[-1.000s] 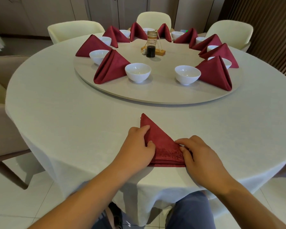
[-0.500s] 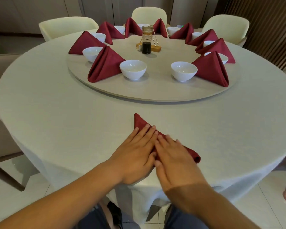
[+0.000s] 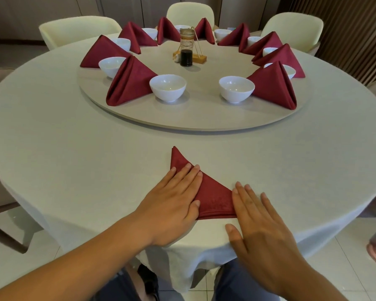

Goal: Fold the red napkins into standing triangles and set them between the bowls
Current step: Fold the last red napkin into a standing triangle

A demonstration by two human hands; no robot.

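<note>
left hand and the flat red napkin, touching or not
Touching. The head view shows the left hand lying flat, its straight fingers resting on the flat red napkin, no gap.

Soft even light, wide-angle edge bowing

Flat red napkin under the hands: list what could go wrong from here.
1. The napkin lies close to the table edge; pressing outward with the left hand and right hand could drag it off.
2. Only flat palms hold the fold; it may spring open once lifted.
3. The open slot lies between the near-left bowl and near-right bowl; setting it there could bump one.
</note>
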